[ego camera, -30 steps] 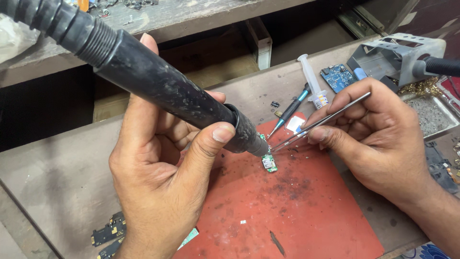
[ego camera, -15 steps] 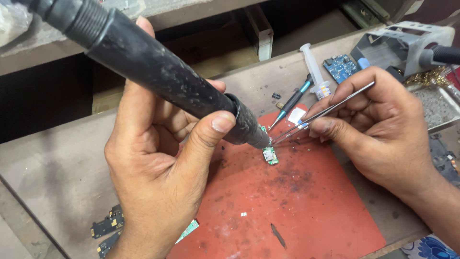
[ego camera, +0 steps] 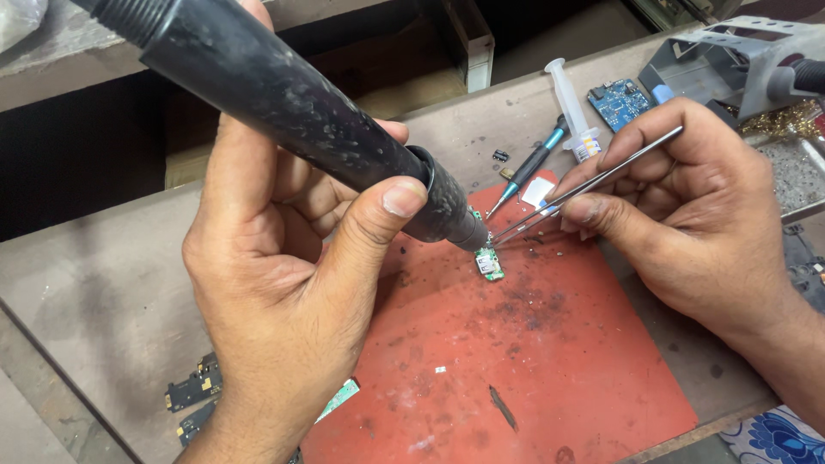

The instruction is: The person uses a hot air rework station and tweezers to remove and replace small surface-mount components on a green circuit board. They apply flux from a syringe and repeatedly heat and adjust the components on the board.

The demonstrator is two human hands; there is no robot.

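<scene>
We see open red mat (ego camera: 550,361) below the small board (ego camera: 489,265); screwdriver (ego camera: 533,163) and syringe (ego camera: 574,107) crowd behind.

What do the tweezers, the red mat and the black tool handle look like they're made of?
Tweezers: bare metal, going by the thin silvery shine. Red mat: probably matte rubber or silicone, dull and scorch-stained. Black tool handle: likely hard plastic, with a speckled, worn surface.

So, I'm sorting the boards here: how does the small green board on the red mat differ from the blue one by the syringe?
The small green board is tiny and lies on the red mat under the black tool's nozzle. The blue board is larger and lies untouched on the bare bench, off the mat. Both lie flat.
</scene>
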